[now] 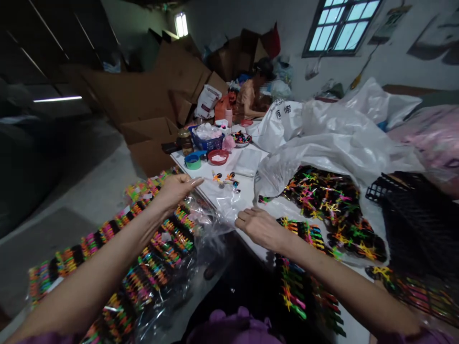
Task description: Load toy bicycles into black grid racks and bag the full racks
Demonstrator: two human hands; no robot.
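My left hand is closed in a pinch on the upper edge of a clear plastic bag, lifted above the table's near corner. My right hand is closed on the bag's lower edge, knuckles up, at the white table's front edge. The bag stretches between both hands. Below my left arm lie long packed rows of small multicoloured plastic pieces in clear wrap. More of those pieces lie under my right forearm.
A heap of black and coloured pieces spills from a large white plastic sack. A black crate stands at the right. Bowls, a blue basket and cardboard boxes lie beyond. Another person sits at the far end.
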